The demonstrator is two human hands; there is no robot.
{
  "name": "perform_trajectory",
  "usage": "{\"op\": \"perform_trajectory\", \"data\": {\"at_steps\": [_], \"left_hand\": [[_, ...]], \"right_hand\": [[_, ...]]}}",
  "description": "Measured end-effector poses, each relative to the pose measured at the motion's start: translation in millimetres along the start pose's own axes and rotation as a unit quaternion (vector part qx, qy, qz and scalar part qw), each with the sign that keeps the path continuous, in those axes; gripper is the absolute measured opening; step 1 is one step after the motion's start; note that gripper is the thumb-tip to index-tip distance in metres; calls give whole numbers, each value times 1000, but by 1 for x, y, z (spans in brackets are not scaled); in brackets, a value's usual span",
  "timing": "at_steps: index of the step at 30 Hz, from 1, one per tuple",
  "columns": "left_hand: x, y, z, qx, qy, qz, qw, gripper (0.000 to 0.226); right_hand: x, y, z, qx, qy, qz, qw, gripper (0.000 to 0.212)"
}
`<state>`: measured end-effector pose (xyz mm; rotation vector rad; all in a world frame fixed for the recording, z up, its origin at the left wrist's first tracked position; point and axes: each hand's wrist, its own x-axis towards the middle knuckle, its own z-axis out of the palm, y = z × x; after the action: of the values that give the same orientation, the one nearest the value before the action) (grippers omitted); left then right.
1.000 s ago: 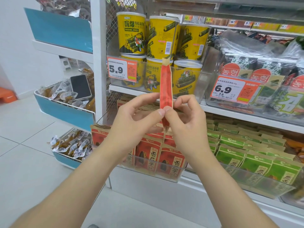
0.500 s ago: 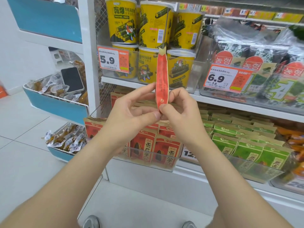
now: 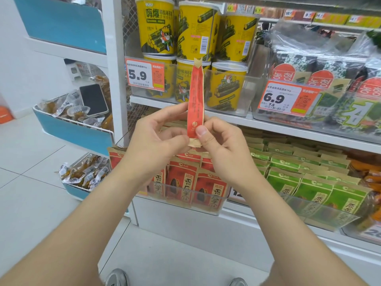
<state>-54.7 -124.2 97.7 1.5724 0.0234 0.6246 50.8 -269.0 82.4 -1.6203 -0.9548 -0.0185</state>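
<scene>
A slim red packet (image 3: 195,96) stands upright and edge-on in front of the shelf, its tan bottom seam caught between both hands. The left hand (image 3: 156,139) comes in from 9 o'clock, thumb and curled fingers pinching that lower end; the right hand (image 3: 224,149) meets it from 3 o'clock, its thumb pressed on the red face just above the seam, the other fingers curled behind. The top of the packet is free at 12 o'clock, close before the yellow tubs (image 3: 158,32) and just right of the 5.9 price tag (image 3: 144,74). At 6 o'clock below the hands sits the clear bin (image 3: 185,205) of matching red packets, with green packets (image 3: 309,182) at 4 o'clock. A phone (image 3: 93,100) lies in the basket at 9 o'clock.

Risk, as I judge it: the grip covers only the bottom, so the tall free end can flop or twist if either pinch loosens, and the packet could slide down into the bin crooked or past it to the floor. Squeezing harder may crease the seam
</scene>
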Motion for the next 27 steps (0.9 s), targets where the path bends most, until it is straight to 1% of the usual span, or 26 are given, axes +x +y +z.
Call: {"op": "perform_trajectory", "data": {"at_steps": [6,10,11,12,14,15,17,19,22,24,27], "left_hand": [[0,0,-3,0,-12,-5,1000,66],[2,-4,-4,12,-11,-15,1000,78],[2,-4,-4,7,-13,-22,1000,78],[2,-4,-4,-4,-13,-31,999,71],[2,-3,-2,-24,4,-53,998,44],[1,-3,-2,-18,21,-64,998,38],[-1,-7,0,16,45,-74,996,38],[-2,-11,3,49,40,-70,996,32],[-1,-13,6,51,29,-87,995,24],[1,-11,4,40,28,-97,994,22],[2,-5,-2,4,4,-119,993,22]], "right_hand": [[3,3,-5,28,-28,23,999,29],[2,4,-5,36,-39,20,998,27],[1,4,-5,29,-43,19,998,26],[0,3,-5,17,-48,19,999,25],[-2,2,-4,-11,-53,15,998,23],[-3,1,-3,-32,-48,5,998,19],[-5,3,-1,-112,-24,-25,993,16],[-6,5,1,-188,-1,-28,982,33],[-5,1,3,-215,29,-16,976,53],[-4,-3,0,-192,41,3,980,65],[-1,-6,-11,-88,35,61,994,85]]}}
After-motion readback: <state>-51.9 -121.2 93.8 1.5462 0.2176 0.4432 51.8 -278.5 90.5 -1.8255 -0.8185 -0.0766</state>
